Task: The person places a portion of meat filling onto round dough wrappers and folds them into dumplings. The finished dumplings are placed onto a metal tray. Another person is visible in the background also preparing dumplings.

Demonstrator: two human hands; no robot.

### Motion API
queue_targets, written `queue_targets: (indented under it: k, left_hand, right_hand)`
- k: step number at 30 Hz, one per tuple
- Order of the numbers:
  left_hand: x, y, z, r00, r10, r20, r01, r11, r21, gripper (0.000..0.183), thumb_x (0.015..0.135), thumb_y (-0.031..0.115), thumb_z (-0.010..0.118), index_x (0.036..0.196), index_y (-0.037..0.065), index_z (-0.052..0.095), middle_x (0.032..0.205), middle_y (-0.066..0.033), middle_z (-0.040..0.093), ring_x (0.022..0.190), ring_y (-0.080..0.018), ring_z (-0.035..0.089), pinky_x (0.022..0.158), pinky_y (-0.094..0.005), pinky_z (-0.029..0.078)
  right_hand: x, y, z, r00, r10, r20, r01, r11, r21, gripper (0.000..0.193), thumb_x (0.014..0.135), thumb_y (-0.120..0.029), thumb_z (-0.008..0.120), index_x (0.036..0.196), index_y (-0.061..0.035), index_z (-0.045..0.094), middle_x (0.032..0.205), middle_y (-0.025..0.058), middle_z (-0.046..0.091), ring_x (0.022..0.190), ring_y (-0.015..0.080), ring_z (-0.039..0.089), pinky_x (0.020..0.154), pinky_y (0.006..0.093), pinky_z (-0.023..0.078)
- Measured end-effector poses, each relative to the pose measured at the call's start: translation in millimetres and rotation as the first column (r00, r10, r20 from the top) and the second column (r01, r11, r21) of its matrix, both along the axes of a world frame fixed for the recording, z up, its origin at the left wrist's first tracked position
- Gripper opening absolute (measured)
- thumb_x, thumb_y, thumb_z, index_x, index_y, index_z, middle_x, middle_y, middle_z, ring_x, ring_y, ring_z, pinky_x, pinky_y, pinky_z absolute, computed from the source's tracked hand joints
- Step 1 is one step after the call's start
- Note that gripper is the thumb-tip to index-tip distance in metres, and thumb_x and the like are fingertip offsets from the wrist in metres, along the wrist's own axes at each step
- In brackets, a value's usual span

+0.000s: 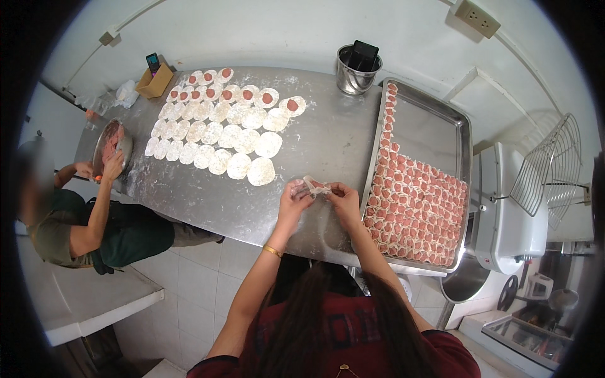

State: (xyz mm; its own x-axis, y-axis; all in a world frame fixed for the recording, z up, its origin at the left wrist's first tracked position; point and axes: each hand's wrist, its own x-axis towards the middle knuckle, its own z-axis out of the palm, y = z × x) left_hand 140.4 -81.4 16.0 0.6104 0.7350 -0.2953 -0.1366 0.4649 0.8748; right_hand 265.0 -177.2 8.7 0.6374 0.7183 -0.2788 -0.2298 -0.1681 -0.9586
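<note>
Between both hands, above the near edge of the steel table, is a floury dumpling (317,187). The fingers of my left hand (295,196) are closed on its left side, and my right hand (342,196) pinches its right edge. Its filling is hidden. Ahead and to the left lie rows of round dough wrappers (261,171); those in the far rows carry balls of pink meat filling (292,106). Right of my right hand, a metal tray (467,135) holds many open-topped dumplings (413,208) in tight rows.
At the left, a co-worker (94,220) works at a metal bowl (130,148) of pink meat. A steel bucket (356,80) with a dark object on top stands behind the tray. A cardboard box (153,82) sits far left. A white appliance (517,205) stands right of the tray.
</note>
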Motion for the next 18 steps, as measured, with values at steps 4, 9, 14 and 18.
queue_targets:
  k: [4, 9, 14, 18]
  left_hand:
    - [-8, 2, 0, 0.997, -0.073, -0.033, 0.074, 0.997, 0.035, 0.025, 0.082, -0.004, 0.062, 0.107, 0.000, 0.057, 0.096, -0.0071, 0.064, 0.093, -0.0155, 0.062, 0.080, -0.0286, 0.053]
    - [-12, 2, -17, 0.915, -0.057, -0.399, 0.276, 0.809, 0.519, 0.018, 0.076, -0.003, 0.067, 0.093, 0.000, 0.061, 0.101, -0.0110, 0.065, 0.090, -0.0196, 0.065, 0.075, -0.0276, 0.054]
    - [-12, -5, -19, 0.893, -0.092, -0.440, 0.385, 0.661, 0.644, 0.019, 0.072, -0.003, 0.070, 0.090, 0.001, 0.063, 0.106, -0.0125, 0.065, 0.089, -0.0239, 0.066, 0.074, -0.0297, 0.055]
    - [-8, -6, -9, 0.876, -0.136, -0.463, 0.418, 0.694, 0.587, 0.024, 0.073, 0.000, 0.072, 0.094, 0.000, 0.061, 0.101, -0.0147, 0.066, 0.087, -0.0248, 0.067, 0.073, -0.0319, 0.055]
  right_hand:
    - [6, -1, -4, 0.972, 0.058, 0.226, -0.027, 0.990, -0.138, 0.024, 0.075, 0.001, 0.065, 0.099, 0.0020, 0.065, 0.091, 0.0088, 0.067, 0.081, 0.0147, 0.064, 0.073, 0.0262, 0.050]
    - [-1, -6, 1, 0.903, 0.147, 0.403, -0.129, 0.989, -0.073, 0.024, 0.071, 0.001, 0.065, 0.095, 0.0012, 0.067, 0.089, 0.0114, 0.067, 0.081, 0.0222, 0.066, 0.071, 0.0306, 0.052]
    - [4, -9, 9, 0.783, 0.341, 0.521, -0.233, 0.936, -0.264, 0.030, 0.066, 0.005, 0.061, 0.095, -0.0003, 0.066, 0.091, 0.0161, 0.064, 0.083, 0.0317, 0.064, 0.073, 0.0363, 0.051]
    - [6, -7, 11, 0.693, 0.346, 0.632, -0.225, 0.937, -0.266, 0.025, 0.066, 0.004, 0.060, 0.090, -0.0024, 0.066, 0.087, 0.0160, 0.063, 0.083, 0.0364, 0.061, 0.075, 0.0412, 0.050]
